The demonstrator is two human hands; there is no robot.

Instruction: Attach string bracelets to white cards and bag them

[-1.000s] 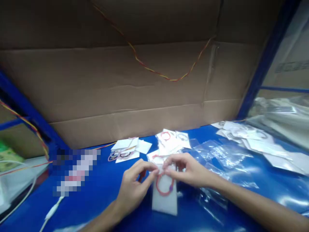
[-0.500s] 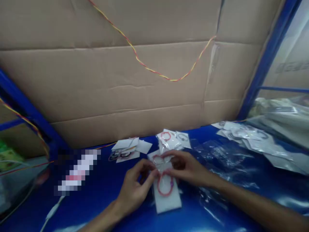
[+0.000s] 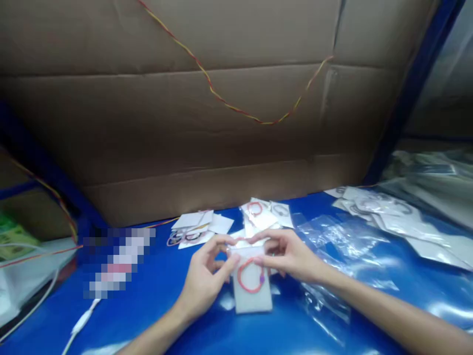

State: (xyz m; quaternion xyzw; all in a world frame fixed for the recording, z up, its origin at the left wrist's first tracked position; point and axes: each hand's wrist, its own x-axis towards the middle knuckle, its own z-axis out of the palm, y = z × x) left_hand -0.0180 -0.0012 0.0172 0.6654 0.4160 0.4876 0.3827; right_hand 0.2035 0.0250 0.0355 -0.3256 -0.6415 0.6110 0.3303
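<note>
Red bracelet (image 3: 251, 291) on white card (image 3: 254, 304); left fingers (image 3: 229, 266) and right fingers (image 3: 266, 261) hold card's top.

The place reads as a small packing workstation, in a workshop or a storeroom; which of the two cannot be told. A blue work surface (image 3: 155, 301) fills the bottom of the frame. Blue frame posts (image 3: 401, 103) slant at the left and right edges, with cardboard (image 3: 221, 108) forming the backing between them. Loose clear plastic sleeves (image 3: 343, 241) lie right of centre; white cards (image 3: 192, 222) with cord loops sit left of centre, more packets (image 3: 391, 212) at right. A twisted red-and-yellow wire (image 3: 266, 123) hangs across the cardboard.
</note>
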